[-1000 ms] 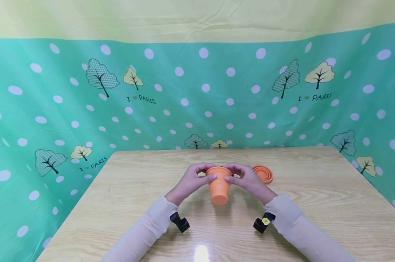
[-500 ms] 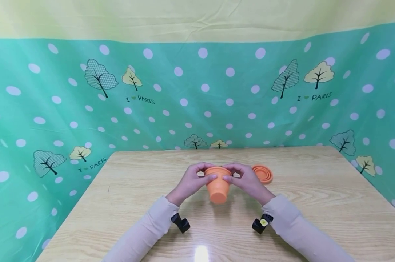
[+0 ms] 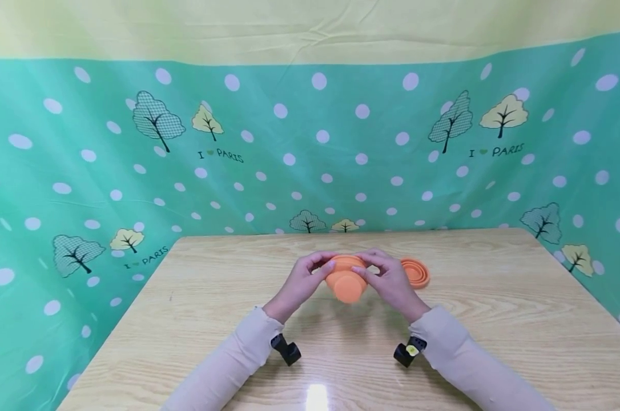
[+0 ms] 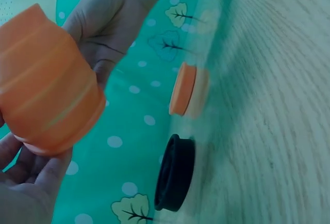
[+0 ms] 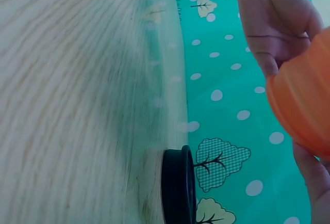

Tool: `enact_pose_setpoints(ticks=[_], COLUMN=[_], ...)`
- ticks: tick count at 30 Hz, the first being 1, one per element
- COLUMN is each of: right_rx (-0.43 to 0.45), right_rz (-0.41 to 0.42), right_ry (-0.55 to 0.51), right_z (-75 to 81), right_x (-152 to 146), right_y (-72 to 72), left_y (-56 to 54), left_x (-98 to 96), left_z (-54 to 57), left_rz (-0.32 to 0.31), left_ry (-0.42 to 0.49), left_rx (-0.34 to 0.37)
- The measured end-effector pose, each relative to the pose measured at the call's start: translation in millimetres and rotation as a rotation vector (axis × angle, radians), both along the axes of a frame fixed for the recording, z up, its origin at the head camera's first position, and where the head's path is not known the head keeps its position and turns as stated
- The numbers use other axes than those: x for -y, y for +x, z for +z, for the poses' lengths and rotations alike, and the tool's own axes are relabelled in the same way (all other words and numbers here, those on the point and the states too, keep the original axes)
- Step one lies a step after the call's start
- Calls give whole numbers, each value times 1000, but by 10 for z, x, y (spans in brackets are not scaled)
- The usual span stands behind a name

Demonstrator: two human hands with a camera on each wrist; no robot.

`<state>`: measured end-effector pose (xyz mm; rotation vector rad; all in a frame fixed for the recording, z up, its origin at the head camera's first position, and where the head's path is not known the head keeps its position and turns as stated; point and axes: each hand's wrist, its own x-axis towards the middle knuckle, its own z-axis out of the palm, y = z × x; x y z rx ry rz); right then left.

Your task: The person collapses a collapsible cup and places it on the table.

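Note:
Both hands hold an orange ribbed collapsible cup (image 3: 348,285) above the table, its base tipped up toward the head camera. My left hand (image 3: 302,282) grips the left side near the rim, thumb on the near wall. On the opposite side my right hand (image 3: 392,279) grips it the same way. The left wrist view shows the cup's stepped bands bulging a little, with the left fingers (image 4: 51,172) at the rim. Behind the right hand lies a flattened orange ringed piece (image 3: 415,273), like a collapsed cup.
A black round ringed piece (image 4: 176,172) stands on the wooden table (image 3: 212,285), hidden in the head view behind the hands and cup. A green dotted curtain (image 3: 258,142) hangs along the table's back and sides. Small black cameras (image 3: 289,351) sit on the wrists.
The cup has tilted so its base swings up toward the head camera, and it looks shorter. Both thumbs have shifted up along its wall. The flattened orange piece has stayed put.

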<state>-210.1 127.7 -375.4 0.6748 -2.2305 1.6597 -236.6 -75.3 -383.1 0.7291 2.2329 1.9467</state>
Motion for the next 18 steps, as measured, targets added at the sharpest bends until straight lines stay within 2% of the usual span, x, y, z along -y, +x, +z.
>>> enact_pose_setpoints(ticks=[2,3,4,5,9,14,18], right_rx=[-22,-5,-4,-6,-11,-77,-99], right_rz=[-27,-42,-49,-51,-70,-102,-132], right_ry=[-25,-36,-43,-56,-71,-86,-76], right_z=[4,39,43,44,43,-5,-138], right_x=[4,11,11,11,4,15,4], right_y=[-1,22,22,19,6,-28,-106], left_y=[7,12,-10,-28,-14,-19,-15], left_x=[14,23,31,39,27,-8,-40], left_z=[0,-6,-45,-77,-68,-59,-68], left_rz=[-51,-75,-95,-112,-138,-110,-44], left_ry=[58,88,110,126,132,112,57], left_rx=[49,66,80,83,60,8,-64])
